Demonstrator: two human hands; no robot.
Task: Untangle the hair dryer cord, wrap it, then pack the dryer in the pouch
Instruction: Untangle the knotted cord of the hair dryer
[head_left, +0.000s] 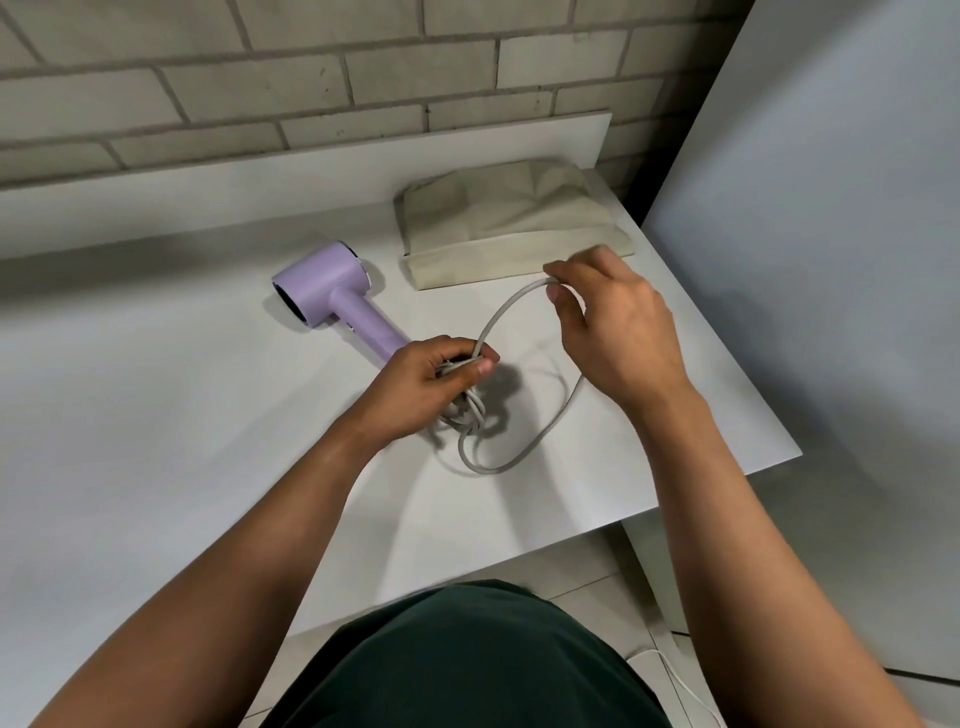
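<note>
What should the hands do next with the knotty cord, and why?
Probably the right hand should draw its loop of cord out of the tangle that the left hand grips. The cord is knotted there, so it cannot be wrapped yet.

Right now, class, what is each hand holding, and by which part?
Both hold the grey cord: the left hand grips its tangled bundle beside the dryer handle; the right hand pinches a loose loop.

Dryer (332, 291) left of pouch (511, 223) (on table (156, 415))
</note>
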